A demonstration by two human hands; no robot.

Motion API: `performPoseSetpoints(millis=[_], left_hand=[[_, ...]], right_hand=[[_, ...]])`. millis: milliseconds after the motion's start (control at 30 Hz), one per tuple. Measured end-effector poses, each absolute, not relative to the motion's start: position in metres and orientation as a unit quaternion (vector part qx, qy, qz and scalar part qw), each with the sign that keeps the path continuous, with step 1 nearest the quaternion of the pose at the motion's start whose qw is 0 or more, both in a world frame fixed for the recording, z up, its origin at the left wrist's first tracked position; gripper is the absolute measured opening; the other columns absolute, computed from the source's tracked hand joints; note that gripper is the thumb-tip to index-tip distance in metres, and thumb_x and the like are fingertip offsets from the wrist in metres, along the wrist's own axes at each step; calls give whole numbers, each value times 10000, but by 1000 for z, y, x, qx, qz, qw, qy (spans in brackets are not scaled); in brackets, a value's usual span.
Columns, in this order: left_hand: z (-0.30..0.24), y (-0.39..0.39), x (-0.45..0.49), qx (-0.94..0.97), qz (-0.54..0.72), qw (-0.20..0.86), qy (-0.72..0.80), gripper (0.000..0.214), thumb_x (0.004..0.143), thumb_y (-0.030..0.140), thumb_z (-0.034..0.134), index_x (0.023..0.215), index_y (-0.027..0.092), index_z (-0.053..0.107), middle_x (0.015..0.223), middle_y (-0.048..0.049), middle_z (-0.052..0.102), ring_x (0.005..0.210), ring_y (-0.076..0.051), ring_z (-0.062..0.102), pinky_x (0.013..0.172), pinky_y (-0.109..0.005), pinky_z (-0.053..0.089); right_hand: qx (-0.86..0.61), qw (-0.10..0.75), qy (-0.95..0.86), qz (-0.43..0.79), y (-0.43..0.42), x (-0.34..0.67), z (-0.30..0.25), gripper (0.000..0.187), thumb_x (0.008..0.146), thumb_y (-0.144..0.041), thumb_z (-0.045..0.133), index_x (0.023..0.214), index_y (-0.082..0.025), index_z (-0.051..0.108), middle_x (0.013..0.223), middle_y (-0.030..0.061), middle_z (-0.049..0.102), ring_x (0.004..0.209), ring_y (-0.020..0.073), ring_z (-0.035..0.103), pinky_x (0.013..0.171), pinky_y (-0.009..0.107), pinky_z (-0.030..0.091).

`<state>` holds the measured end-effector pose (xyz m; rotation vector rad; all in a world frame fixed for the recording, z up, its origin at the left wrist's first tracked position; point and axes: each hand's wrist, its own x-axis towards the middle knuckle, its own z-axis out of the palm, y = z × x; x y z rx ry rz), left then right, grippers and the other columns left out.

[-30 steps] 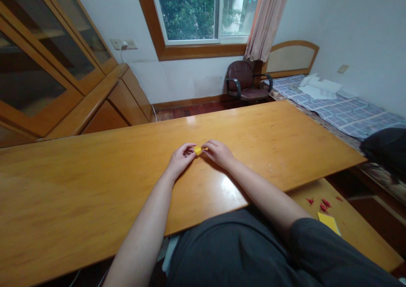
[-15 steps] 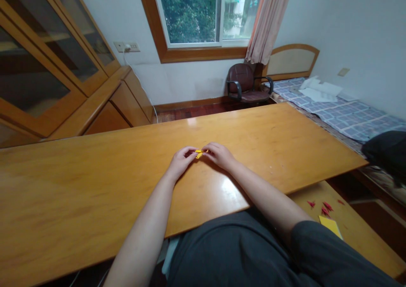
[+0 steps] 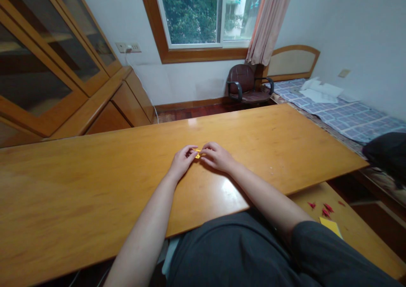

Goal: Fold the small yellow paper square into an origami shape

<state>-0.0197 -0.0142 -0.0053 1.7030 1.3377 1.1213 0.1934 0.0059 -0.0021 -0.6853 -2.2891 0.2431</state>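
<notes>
A small folded piece of yellow paper (image 3: 197, 155) is pinched between my two hands, just above or on the wooden table (image 3: 111, 181). My left hand (image 3: 183, 160) grips its left side with thumb and fingers. From the other side, my right hand (image 3: 216, 155) closes its fingertips on the paper's right part. Fingers cover most of the paper, so its exact folded shape is hidden.
Several small red folded-paper pieces (image 3: 326, 213) lie on a lower wooden surface at the right, beside a yellow paper sheet (image 3: 330, 227). Beyond the table stand a brown armchair (image 3: 242, 84) and a bed (image 3: 342, 113). A glass-door cabinet (image 3: 57, 62) is at left.
My right hand's fingertips have shifted slightly left, closer to my left hand. Less of the yellow paper shows between them.
</notes>
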Motion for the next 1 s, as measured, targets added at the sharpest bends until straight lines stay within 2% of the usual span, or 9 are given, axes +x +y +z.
performPoseSetpoints(millis=[133, 300, 433, 767, 1000], left_hand=[[-5, -14, -20, 677, 427, 301, 518, 316, 877, 412, 617, 1095, 193, 684, 860, -28, 706, 781, -175, 665, 772, -300, 534], [-3, -16, -17, 726, 404, 214, 514, 207, 894, 332, 593, 1020, 211, 704, 978, -55, 745, 891, -202, 684, 862, -334, 533], [0, -18, -14, 738, 404, 174, 512, 186, 924, 307, 556, 998, 211, 697, 1000, -60, 747, 899, -200, 686, 863, -331, 535], [5, -22, -11, 732, 423, 161, 509, 161, 927, 313, 578, 969, 214, 699, 952, -44, 743, 850, -182, 679, 810, -307, 540], [7, -23, -12, 719, 435, 195, 506, 182, 931, 341, 578, 971, 214, 704, 964, -40, 741, 878, -181, 677, 833, -310, 530]], right_hand=[[-270, 342, -895, 96, 5, 193, -1, 287, 940, -327, 611, 1202, -216, 648, 1144, 115, 614, 1030, 220, 578, 906, 360, 513], [-275, 333, -895, 112, 6, 192, -2, 252, 927, -359, 632, 1126, -207, 652, 1150, 118, 604, 1060, 227, 577, 927, 370, 513], [-289, 332, -891, 108, 6, 192, -1, 272, 927, -408, 631, 1102, -200, 649, 1127, 121, 605, 1043, 228, 580, 908, 369, 516], [-299, 378, -863, 154, 8, 193, 1, 250, 924, -428, 642, 985, -186, 657, 1038, 102, 615, 956, 197, 605, 861, 338, 528], [-283, 413, -822, 272, 10, 193, 0, 184, 926, -363, 645, 948, -182, 672, 992, 75, 682, 885, 161, 641, 805, 296, 532]])
